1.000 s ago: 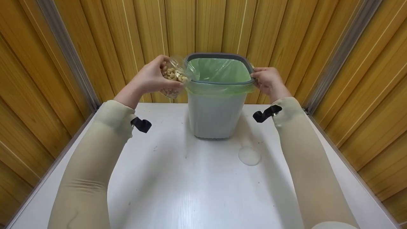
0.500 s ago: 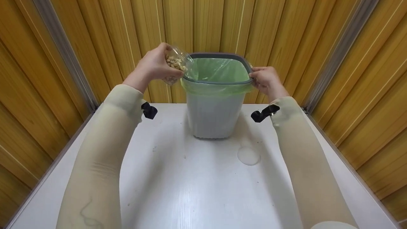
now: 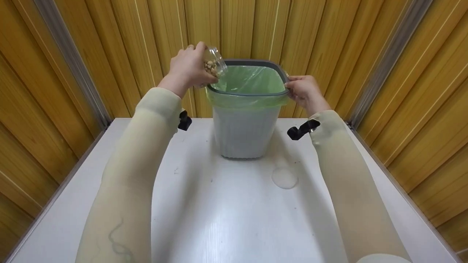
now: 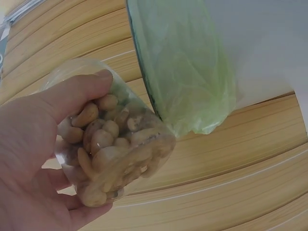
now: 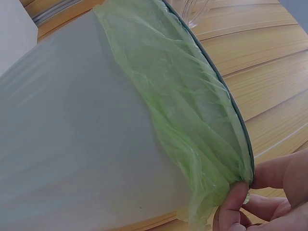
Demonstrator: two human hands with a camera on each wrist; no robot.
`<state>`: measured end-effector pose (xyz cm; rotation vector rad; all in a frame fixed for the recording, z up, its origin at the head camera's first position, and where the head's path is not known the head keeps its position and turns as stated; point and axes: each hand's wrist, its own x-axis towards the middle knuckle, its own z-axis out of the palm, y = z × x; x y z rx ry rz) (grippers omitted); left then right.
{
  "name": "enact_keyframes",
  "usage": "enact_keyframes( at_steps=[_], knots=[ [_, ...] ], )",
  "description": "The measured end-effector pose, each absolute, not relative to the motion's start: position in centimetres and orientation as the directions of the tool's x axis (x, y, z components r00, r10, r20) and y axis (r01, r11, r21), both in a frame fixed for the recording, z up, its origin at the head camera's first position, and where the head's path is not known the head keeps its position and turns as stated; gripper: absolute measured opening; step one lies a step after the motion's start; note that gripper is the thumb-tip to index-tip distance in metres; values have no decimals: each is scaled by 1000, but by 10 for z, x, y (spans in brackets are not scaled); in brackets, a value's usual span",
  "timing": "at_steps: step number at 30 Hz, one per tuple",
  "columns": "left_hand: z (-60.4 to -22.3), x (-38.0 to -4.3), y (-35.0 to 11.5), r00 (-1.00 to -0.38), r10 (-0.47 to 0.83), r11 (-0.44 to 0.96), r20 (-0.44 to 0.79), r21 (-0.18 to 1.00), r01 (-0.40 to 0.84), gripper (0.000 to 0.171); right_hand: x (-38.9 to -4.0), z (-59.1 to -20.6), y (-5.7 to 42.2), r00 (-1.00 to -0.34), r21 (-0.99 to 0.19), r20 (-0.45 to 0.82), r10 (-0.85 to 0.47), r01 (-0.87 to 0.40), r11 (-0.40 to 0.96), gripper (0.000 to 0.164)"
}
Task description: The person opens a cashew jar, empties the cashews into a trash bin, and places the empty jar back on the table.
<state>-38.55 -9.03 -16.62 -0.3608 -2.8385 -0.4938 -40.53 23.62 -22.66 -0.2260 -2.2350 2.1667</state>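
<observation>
My left hand (image 3: pixel 188 65) grips a clear plastic jar (image 3: pixel 218 60) that holds whole nuts (image 4: pixel 108 134). The jar is tilted, its mouth leaning over the left rim of a pale grey trash bin (image 3: pixel 245 131). Nuts lie against the jar's lower side near the mouth. A green bin liner (image 3: pixel 252 78) lines the bin and folds down outside under its dark grey rim (image 3: pixel 252 63). On the right side, my right hand (image 3: pixel 305 91) pinches the rim together with the liner; the right wrist view shows the liner bunched (image 5: pixel 211 183) at the fingertips.
A clear round lid (image 3: pixel 285 178) lies on the white table (image 3: pixel 226 215) in front of the bin. Wood-panelled walls (image 3: pixel 164 29) stand close behind and at both sides. A white rounded object (image 3: pixel 383 258) shows at the bottom right edge.
My left hand has moved up and to the right with the jar, tipping it further over the bin's left rim. The right hand keeps its hold on the rim.
</observation>
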Motion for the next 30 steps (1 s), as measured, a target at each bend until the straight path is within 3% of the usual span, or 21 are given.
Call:
enact_keyframes(
  at_steps=[12,30],
  knots=[
    [-169,-389,-78,-926,246,957,286,79,279,96,-406,-231,235,-993,-997,-74,93,76,23,50],
    [-178,-393,-73,-892,320,947,320,-109,301,86,-406,-231,238,-989,-995,-80,122,86,46,50]
  ],
)
